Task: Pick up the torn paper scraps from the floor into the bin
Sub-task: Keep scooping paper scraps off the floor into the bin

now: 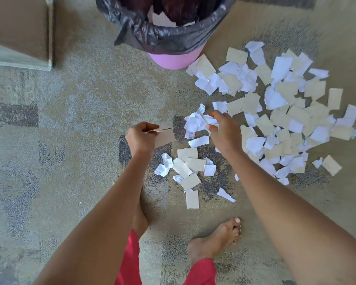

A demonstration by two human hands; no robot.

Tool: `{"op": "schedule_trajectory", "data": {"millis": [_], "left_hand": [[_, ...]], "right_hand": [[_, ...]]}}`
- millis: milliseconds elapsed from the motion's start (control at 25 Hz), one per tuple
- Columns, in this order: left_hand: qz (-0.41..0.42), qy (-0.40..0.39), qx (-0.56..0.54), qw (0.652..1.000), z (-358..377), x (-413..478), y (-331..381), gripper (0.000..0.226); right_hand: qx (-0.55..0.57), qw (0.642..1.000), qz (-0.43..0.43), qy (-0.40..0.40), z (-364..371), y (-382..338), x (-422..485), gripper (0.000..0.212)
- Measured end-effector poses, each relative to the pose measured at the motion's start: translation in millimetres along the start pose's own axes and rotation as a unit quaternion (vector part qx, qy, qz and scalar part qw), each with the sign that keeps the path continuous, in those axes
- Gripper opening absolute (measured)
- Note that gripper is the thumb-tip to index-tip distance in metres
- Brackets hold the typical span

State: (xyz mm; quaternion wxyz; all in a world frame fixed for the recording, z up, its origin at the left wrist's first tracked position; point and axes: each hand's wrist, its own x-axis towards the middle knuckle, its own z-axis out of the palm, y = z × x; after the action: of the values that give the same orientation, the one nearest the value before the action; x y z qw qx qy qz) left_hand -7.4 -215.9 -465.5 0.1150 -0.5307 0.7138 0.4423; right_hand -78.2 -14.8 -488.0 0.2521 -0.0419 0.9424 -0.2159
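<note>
— Where are the scraps?
— The left hand point(141, 137) grips a brown piece point(164, 136), long axis pointing right. The right hand point(224, 130) clutches white scraps point(194, 122) at centre.
— And the bin point(169, 27)?
— Top centre, rim cut off.

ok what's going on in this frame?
A person is clearing torn paper off the carpet. The left hand holds brown card pieces; the right hand grips crumpled white scraps. The lined pink bin already holds a few pieces, but most scraps still lie to the right.
</note>
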Motion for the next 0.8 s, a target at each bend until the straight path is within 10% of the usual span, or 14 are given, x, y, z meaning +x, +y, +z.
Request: {"op": "schedule_trajectory", "data": {"millis": [800], "left_hand": [[0.148, 0.03, -0.078, 0.985, -106.4, -35.4, 204.2, 0.034]], "right_hand": [[0.243, 0.954, 0.056, 0.165, -179.6, -143.7, 12.1, 0.02]]}}
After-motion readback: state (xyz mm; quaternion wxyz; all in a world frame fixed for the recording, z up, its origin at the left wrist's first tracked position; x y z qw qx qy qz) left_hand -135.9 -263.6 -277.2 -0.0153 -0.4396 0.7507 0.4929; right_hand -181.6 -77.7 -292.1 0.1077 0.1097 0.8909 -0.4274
